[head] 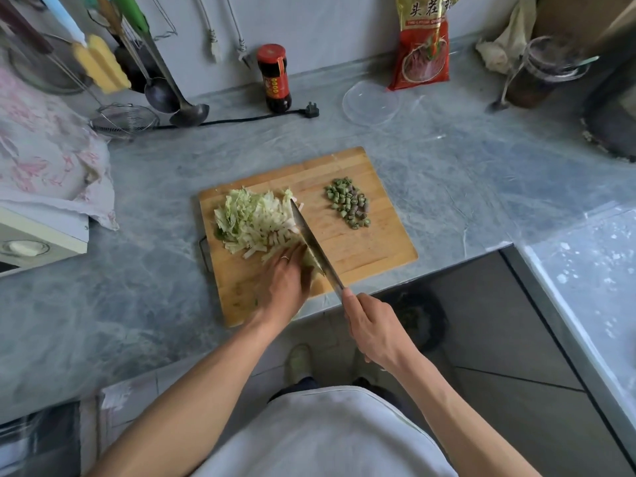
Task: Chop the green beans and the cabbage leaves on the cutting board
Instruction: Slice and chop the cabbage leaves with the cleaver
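- Knife [315,244] handle is clamped in the right hand [373,330]; blade is laid against the cabbage leaves [253,220].
- Left hand [285,282] is pressed flat, fingers straight, on cabbage at cutting board [378,249] near edge.
- Green beans [349,203] already cut, right of blade.
- Risk: fingertips just beside blade; nick likely if not curled.

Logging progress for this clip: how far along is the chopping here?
Done: the beans lie in small cut pieces on the board. In hand: the cabbage is mostly shredded; the right hand grips the knife at the pile's edge, while the left hand rests on its near end. Left: whatever cabbage is under that hand, which I cannot see.
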Motion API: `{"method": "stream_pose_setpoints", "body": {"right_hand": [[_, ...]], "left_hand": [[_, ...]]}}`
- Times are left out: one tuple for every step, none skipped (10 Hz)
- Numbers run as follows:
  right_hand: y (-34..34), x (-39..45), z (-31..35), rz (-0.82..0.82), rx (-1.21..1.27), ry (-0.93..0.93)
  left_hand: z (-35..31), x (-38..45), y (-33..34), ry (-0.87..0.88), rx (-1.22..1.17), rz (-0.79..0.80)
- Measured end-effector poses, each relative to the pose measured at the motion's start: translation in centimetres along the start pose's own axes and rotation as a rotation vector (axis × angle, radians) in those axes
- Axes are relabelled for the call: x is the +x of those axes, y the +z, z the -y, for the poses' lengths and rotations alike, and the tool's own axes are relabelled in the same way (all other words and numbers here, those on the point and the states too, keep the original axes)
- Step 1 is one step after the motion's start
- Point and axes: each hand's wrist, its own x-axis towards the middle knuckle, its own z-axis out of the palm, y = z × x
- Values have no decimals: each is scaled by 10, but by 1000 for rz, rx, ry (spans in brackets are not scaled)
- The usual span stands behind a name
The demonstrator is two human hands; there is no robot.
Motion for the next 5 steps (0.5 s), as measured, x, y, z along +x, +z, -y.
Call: {"method": "stream_pose_setpoints", "body": {"right_hand": [[6,-2,3,22,-29,-29],[7,-1,4,15,-47,-30],[11,1,4,1,-106,-30],[18,1,4,-5,-160,-14],[25,-2,4,-8,-166,1]], "left_hand": [[-2,1,0,6,20,51],[-2,4,-2,-19,42,110],[0,2,-1,-28,49,96],[-3,2,-2,-34,58,101],[-1,3,0,-15,45,113]]}}
